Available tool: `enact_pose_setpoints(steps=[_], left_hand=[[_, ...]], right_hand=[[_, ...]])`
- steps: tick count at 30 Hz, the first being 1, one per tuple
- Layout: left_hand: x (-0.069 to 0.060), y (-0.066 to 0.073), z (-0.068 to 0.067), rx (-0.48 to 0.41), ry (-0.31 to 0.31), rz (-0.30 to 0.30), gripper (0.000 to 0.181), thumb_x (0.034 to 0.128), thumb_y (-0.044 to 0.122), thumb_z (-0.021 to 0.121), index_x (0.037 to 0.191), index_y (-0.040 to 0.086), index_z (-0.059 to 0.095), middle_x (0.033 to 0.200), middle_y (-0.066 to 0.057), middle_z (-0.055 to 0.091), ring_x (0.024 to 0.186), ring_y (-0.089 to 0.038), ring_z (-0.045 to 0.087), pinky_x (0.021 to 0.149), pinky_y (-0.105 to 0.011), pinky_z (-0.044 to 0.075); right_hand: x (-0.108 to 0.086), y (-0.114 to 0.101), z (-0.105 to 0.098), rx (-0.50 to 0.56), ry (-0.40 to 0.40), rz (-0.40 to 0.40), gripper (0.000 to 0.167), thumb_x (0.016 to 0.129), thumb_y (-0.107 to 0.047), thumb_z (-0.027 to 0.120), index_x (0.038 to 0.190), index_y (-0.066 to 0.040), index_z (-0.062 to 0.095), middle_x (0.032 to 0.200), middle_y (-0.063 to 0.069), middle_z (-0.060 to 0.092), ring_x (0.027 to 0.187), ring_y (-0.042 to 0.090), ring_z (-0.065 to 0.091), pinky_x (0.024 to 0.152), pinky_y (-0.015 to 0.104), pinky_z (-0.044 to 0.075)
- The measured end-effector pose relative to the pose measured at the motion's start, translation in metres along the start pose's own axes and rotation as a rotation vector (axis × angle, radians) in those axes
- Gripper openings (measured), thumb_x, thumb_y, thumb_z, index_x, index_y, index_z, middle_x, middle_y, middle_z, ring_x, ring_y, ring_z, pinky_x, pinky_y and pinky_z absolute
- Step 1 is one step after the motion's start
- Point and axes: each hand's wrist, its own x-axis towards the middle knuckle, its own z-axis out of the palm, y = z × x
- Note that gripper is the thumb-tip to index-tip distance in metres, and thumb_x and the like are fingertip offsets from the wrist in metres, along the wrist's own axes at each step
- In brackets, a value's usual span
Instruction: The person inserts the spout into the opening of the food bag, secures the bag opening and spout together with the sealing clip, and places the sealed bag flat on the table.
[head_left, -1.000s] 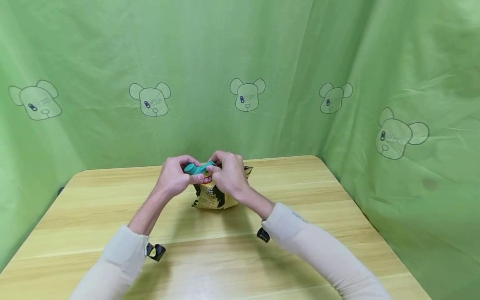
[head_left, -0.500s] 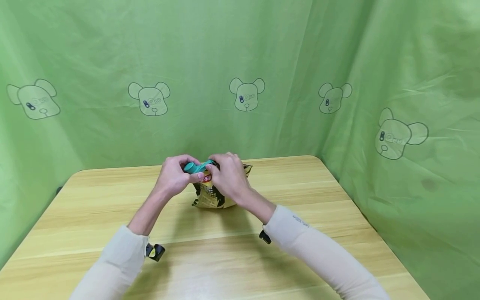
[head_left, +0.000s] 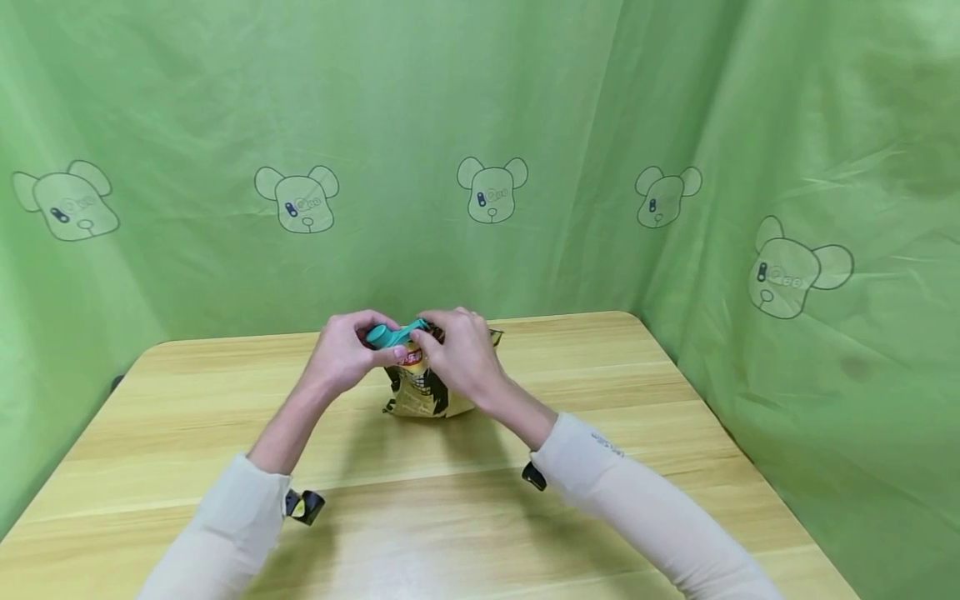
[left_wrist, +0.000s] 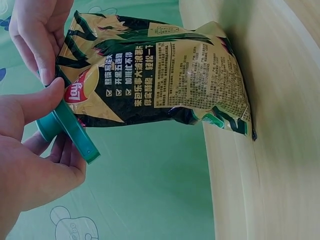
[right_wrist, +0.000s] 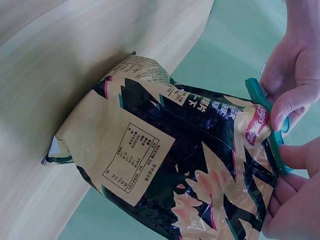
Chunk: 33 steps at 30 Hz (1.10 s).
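A gold-and-black bag of chips (head_left: 417,395) stands upright on the table, its red logo near the top. Across its top edge lies a teal bag clip (head_left: 385,337) with a round cap-like end. My left hand (head_left: 341,354) grips the clip's capped end, thumb in front and fingers behind, as the left wrist view shows on the clip (left_wrist: 75,131). At the other end of the clip, my right hand (head_left: 463,357) pinches the clip and the bag's top. In the right wrist view both thumbs press beside the logo on the bag (right_wrist: 150,145). The hands hide part of the clip.
The wood-grain table (head_left: 600,517) extends around the bag on all sides. A green curtain (head_left: 405,100) with bear-head drawings hangs behind and to the sides. Small black devices (head_left: 304,506) sit at both wrists, below the pale sleeves (head_left: 232,508).
Bag and clip stay nearly in place, with both hands still on them. The fingers of my right hand have lowered slightly onto the clip, and its forearm has shifted a little right.
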Motion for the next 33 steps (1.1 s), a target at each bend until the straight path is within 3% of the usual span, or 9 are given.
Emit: enact_pose_setpoints(steps=[7, 12, 20, 24, 28, 33], left_hand=[[-0.001, 0.002, -0.002, 0.011, -0.013, -0.009, 0.036, 0.0794, 0.019, 0.088, 0.111, 0.009, 0.074, 0.104, -0.012, 0.074, 0.091, -0.023, 0.068, 0.079, -0.032, 0.054], [-0.002, 0.003, -0.004, 0.019, -0.041, -0.036, 0.039, 0.0788, 0.021, 0.089, 0.113, 0.010, 0.074, 0.105, -0.012, 0.074, 0.092, -0.024, 0.068, 0.078, -0.032, 0.055], [-0.005, 0.001, -0.011, 0.053, -0.059, -0.068, 0.044, 0.0790, 0.025, 0.089, 0.117, 0.011, 0.072, 0.103, -0.010, 0.074, 0.089, -0.022, 0.068, 0.077, -0.032, 0.055], [-0.007, 0.001, -0.013, 0.059, -0.063, -0.082, 0.043, 0.0801, 0.026, 0.088, 0.117, 0.010, 0.072, 0.101, -0.009, 0.073, 0.091, -0.022, 0.067, 0.078, -0.033, 0.054], [-0.007, 0.001, -0.014, 0.074, -0.068, -0.089, 0.043, 0.0814, 0.028, 0.087, 0.117, 0.009, 0.071, 0.102, -0.009, 0.072, 0.094, -0.023, 0.066, 0.081, -0.035, 0.054], [-0.008, -0.003, -0.013, 0.069, -0.070, -0.115, 0.045, 0.0829, 0.028, 0.086, 0.119, 0.007, 0.069, 0.107, -0.012, 0.072, 0.099, -0.026, 0.067, 0.088, -0.041, 0.055]], right_hand=[[-0.001, 0.001, -0.001, 0.013, -0.004, 0.009, 0.023, 0.093, -0.018, 0.075, 0.112, -0.006, 0.076, 0.104, 0.008, 0.078, 0.081, 0.021, 0.063, 0.079, 0.035, 0.048], [-0.002, 0.003, -0.005, 0.014, -0.030, 0.041, 0.029, 0.093, -0.022, 0.075, 0.117, -0.006, 0.074, 0.109, 0.008, 0.077, 0.089, 0.025, 0.063, 0.080, 0.035, 0.047], [-0.008, 0.014, -0.016, -0.044, -0.050, 0.099, 0.039, 0.091, -0.027, 0.076, 0.124, -0.007, 0.071, 0.121, 0.010, 0.074, 0.109, 0.027, 0.064, 0.100, 0.045, 0.048], [-0.010, 0.020, -0.024, -0.055, -0.046, 0.098, 0.038, 0.091, -0.024, 0.076, 0.123, -0.005, 0.071, 0.122, 0.012, 0.073, 0.112, 0.030, 0.064, 0.103, 0.048, 0.046], [-0.012, 0.028, -0.032, -0.037, -0.030, 0.125, 0.034, 0.090, -0.019, 0.076, 0.120, -0.004, 0.072, 0.118, 0.012, 0.074, 0.107, 0.030, 0.067, 0.100, 0.047, 0.049], [-0.016, 0.044, -0.039, 0.056, -0.042, 0.239, 0.033, 0.088, -0.015, 0.076, 0.120, -0.006, 0.071, 0.113, 0.010, 0.075, 0.096, 0.025, 0.070, 0.089, 0.042, 0.056]])
